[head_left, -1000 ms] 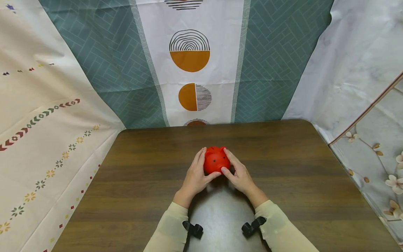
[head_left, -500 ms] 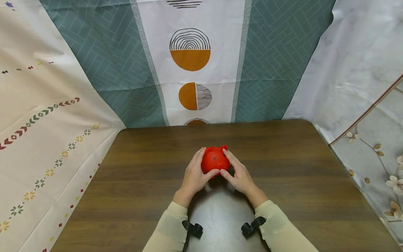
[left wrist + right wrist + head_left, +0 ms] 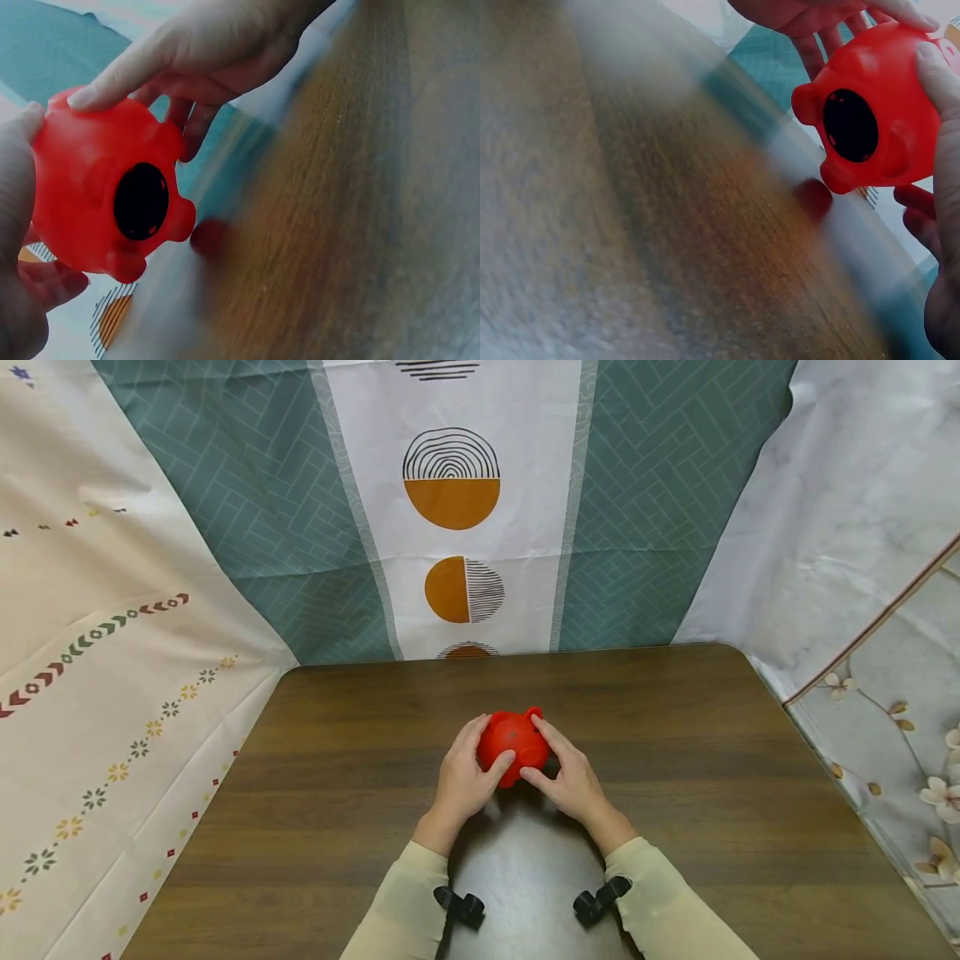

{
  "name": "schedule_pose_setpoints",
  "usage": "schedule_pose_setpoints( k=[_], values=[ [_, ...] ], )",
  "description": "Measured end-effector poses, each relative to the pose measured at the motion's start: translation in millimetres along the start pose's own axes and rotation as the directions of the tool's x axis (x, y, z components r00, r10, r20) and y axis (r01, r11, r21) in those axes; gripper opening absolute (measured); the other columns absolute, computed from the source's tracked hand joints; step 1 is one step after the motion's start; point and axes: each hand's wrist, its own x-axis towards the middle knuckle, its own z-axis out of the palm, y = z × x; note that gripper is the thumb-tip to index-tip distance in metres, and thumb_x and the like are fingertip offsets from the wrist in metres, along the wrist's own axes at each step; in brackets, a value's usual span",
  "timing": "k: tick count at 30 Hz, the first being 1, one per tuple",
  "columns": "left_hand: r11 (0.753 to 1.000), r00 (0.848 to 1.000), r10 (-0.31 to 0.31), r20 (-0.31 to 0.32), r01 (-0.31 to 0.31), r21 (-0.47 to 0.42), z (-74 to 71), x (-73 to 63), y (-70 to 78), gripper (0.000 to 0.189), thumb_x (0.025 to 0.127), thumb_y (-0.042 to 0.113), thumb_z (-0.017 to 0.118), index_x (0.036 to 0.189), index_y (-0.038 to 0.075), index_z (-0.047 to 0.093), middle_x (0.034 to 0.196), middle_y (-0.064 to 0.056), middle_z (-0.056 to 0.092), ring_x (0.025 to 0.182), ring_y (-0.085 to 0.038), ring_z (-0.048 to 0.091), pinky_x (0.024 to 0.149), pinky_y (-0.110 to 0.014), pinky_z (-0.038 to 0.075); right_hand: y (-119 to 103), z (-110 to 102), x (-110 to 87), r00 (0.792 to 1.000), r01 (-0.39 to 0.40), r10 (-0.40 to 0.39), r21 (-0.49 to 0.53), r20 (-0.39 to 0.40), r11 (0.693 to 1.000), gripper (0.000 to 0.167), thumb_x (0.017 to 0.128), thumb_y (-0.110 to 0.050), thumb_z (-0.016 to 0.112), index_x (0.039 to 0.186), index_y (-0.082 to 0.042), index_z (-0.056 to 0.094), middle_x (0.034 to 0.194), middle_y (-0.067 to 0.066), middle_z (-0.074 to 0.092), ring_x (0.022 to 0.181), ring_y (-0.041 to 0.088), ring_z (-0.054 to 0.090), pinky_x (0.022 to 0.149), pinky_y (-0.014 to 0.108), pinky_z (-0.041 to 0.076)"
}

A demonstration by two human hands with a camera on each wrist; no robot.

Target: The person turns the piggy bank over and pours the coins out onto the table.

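A red piggy bank (image 3: 510, 743) is held between both hands near the middle of the table. My left hand (image 3: 462, 774) grips its left side, with the thumb across the front of the body. On the other side my right hand (image 3: 573, 781) holds it with fingertips by the ear and thumb low near the snout. The left wrist view shows the belly with a round black spot (image 3: 141, 201) and stubby feet, close over the wood. From the right wrist, the same underside of the piggy bank (image 3: 889, 82) appears, fingers of both hands around it.
The brown wooden table (image 3: 337, 827) has a pale glare patch between the forearms. Patterned cloths hang around it: a teal and white one (image 3: 645, 510) behind, a cream one (image 3: 97, 610) at left, a floral one (image 3: 862, 560) at right. Black camera mounts (image 3: 459, 906) sit on both wrists.
The piggy bank has turned and tilted between the hands, its snout now showing toward the right. My left thumb has moved up onto its front. The hands have otherwise stayed nearly in place.
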Motion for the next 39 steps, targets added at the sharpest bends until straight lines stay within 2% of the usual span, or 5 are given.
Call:
schedule_pose_setpoints(
  k=[7,13,22,29,39],
  values=[
    [0.999,0.994,0.019,0.107,-0.023,0.033,0.4,-0.3,-1.6,0.079,0.085,0.054,0.063,0.148,0.013,0.037,0.148,-0.004,0.040,0.127,-0.026,0.046,0.092,-0.046,0.050,2.3,-0.7,1.3,0.999,-0.008,0.011,0.053,-0.050,0.999,0.075,0.085,-0.030,0.073,0.150,-0.027,0.035,0.146,0.004,0.045,0.120,0.025,0.055,0.094,0.046,0.049],
    [0.999,0.982,0.030,0.187,-0.026,-0.024,0.0,-0.1,-0.7,0.097,0.075,0.050,0.077,0.152,0.020,0.026,0.153,0.001,0.031,0.129,-0.023,0.044,0.095,-0.045,0.049,3.4,-2.0,0.8,0.996,-0.052,0.056,0.057,-0.070,0.997,0.070,0.089,-0.033,0.068,0.150,-0.030,0.034,0.145,0.004,0.046,0.122,0.027,0.054,0.096,0.049,0.047],
    [0.995,0.979,0.102,0.178,-0.102,-0.005,1.2,-0.1,-0.5,0.096,0.071,0.037,0.085,0.150,0.028,0.031,0.147,-0.005,0.037,0.125,-0.026,0.048,0.092,-0.044,0.050,5.2,-3.5,0.2,0.990,-0.028,0.032,0.038,-0.136,0.999,0.063,0.089,-0.035,0.068,0.146,-0.028,0.042,0.136,0.008,0.056,0.112,0.027,0.061,0.089,0.047,0.052],
    [0.998,0.985,0.037,0.167,-0.028,-0.055,1.6,-0.7,-4.7,0.088,0.076,0.035,0.082,0.149,0.030,0.033,0.140,-0.003,0.043,0.119,-0.024,0.051,0.091,-0.041,0.052,5.6,-3.8,0.0,0.990,0.015,-0.007,0.054,-0.141,0.998,0.067,0.089,-0.042,0.066,0.147,-0.022,0.040,0.127,0.007,0.061,0.089,0.020,0.063,0.073,0.038,0.057],
    [0.992,0.986,-0.042,0.159,0.060,-0.108,2.0,0.0,-8.0,0.086,0.081,0.044,0.075,0.151,0.031,0.028,0.141,0.000,0.045,0.117,-0.022,0.051,0.090,-0.041,0.052,5.4,-1.4,0.2,0.996,-0.008,0.012,0.042,-0.085,0.999,0.094,0.073,-0.036,0.084,0.151,-0.028,0.032,0.132,0.005,0.057,0.101,0.021,0.062,0.083,0.044,0.055]
  ],
)
